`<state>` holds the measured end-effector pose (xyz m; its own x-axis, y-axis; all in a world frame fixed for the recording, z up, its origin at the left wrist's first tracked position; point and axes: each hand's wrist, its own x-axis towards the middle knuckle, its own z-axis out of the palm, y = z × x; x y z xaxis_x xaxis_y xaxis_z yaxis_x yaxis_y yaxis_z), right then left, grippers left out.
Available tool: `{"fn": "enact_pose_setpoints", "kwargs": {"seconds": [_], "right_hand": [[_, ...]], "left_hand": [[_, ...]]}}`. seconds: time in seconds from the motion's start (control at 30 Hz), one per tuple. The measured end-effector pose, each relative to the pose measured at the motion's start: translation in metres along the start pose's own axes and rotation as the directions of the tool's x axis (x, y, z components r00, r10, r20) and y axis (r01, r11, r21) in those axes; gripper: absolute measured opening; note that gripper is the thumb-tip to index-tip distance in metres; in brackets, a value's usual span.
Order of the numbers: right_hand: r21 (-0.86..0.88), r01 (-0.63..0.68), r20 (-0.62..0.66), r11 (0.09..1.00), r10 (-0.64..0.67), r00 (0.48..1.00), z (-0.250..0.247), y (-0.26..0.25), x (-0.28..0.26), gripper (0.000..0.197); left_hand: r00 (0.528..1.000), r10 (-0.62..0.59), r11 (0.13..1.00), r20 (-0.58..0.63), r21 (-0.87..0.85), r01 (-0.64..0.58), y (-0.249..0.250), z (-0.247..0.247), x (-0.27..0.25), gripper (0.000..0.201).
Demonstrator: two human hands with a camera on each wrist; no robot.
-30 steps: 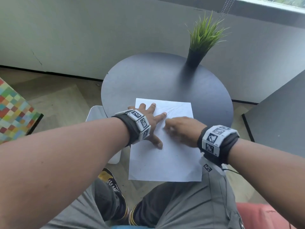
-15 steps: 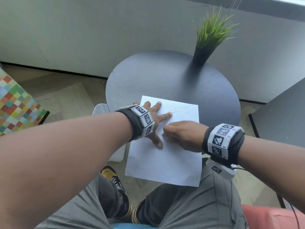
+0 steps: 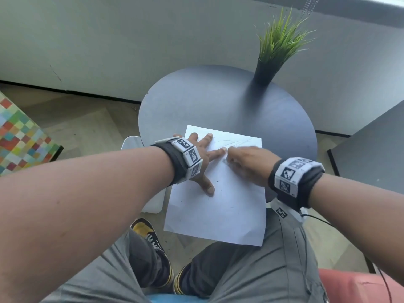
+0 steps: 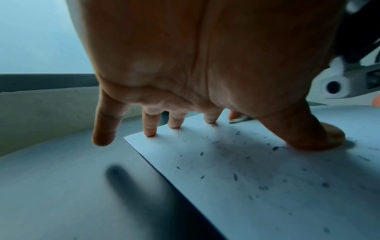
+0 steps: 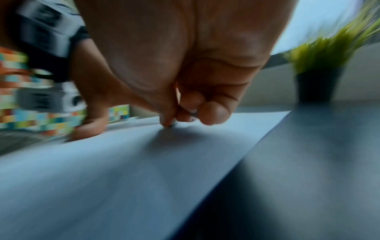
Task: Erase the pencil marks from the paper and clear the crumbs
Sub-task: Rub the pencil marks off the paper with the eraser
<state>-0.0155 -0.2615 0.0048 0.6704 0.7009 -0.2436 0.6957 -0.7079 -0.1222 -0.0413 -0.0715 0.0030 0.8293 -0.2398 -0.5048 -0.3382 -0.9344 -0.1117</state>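
round dark table (image 3: 196, 101) | on it: white paper (image 3: 229, 211), near end overhanging; potted plant (image 3: 265, 73), apparently at far edge

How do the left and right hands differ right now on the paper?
The left hand lies spread, fingers straight, pressing the paper down; the right hand is curled, fingertips pinching something small, seemingly the eraser, against the sheet. The left looks sharp in its wrist view; the right is motion-blurred. Both touch the paper's far half.

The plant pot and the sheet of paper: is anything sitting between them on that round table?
No. In the head view only bare dark table lies between the plant pot and the paper.
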Motion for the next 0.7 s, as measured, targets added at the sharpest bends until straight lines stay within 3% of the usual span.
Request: {"fn": "enact_pose_setpoints", "kwargs": {"seconds": [0.07, 0.13, 0.2, 0.23, 0.33, 0.37, 0.5, 0.53, 0.63, 0.7], "right_hand": [[-0.019, -0.044, -0.020, 0.999, 0.043, 0.999, 0.002, -0.001, 0.001, 0.020], [0.028, 0.109, 0.081, 0.994, -0.111, 0.991, 0.010, -0.022, -0.008, 0.022], [0.096, 0.208, 0.155, 0.973, -0.221, 0.963, 0.013, -0.032, -0.018, 0.010], [0.081, 0.180, 0.140, 0.980, -0.190, 0.972, 0.008, -0.027, -0.015, 0.011], [-0.031, -0.062, 0.006, 0.998, 0.063, 0.998, 0.000, 0.000, 0.005, 0.015], [-0.019, -0.076, -0.006, 0.997, 0.076, 0.997, 0.002, -0.004, 0.006, 0.018], [0.070, 0.162, 0.141, 0.984, -0.171, 0.975, 0.021, -0.036, -0.008, 0.019], [0.087, 0.115, 0.135, 0.990, -0.126, 0.983, 0.018, -0.029, -0.005, 0.020], [0.029, -0.194, 0.015, 0.981, 0.193, 0.981, 0.001, 0.001, 0.013, 0.011], [-0.028, -0.188, 0.005, 0.982, 0.189, 0.982, 0.000, -0.008, 0.012, 0.006]], "left_hand": [[1.000, -0.004, 1.000, 0.006, 0.001, 0.004, 0.000, 0.000, -0.001, 0.126], [1.000, -0.004, 1.000, 0.015, 0.000, 0.004, -0.001, 0.000, -0.002, 0.126], [1.000, -0.001, 1.000, 0.020, -0.005, 0.001, -0.001, 0.000, -0.002, 0.127], [1.000, 0.000, 1.000, 0.020, -0.005, 0.001, 0.000, -0.001, -0.001, 0.127], [1.000, 0.000, 1.000, 0.017, -0.003, 0.000, 0.000, 0.000, 0.000, 0.128], [1.000, -0.001, 1.000, 0.017, -0.003, 0.001, -0.001, 0.001, 0.000, 0.128], [1.000, -0.012, 1.000, 0.010, -0.006, 0.012, -0.001, 0.003, -0.001, 0.131], [1.000, -0.011, 1.000, 0.009, -0.013, 0.011, -0.001, 0.003, -0.001, 0.133], [1.000, -0.017, 0.999, 0.006, -0.039, 0.017, -0.002, 0.004, -0.001, 0.139], [1.000, -0.024, 0.998, 0.001, -0.060, 0.024, -0.004, 0.005, -0.001, 0.142]]}}
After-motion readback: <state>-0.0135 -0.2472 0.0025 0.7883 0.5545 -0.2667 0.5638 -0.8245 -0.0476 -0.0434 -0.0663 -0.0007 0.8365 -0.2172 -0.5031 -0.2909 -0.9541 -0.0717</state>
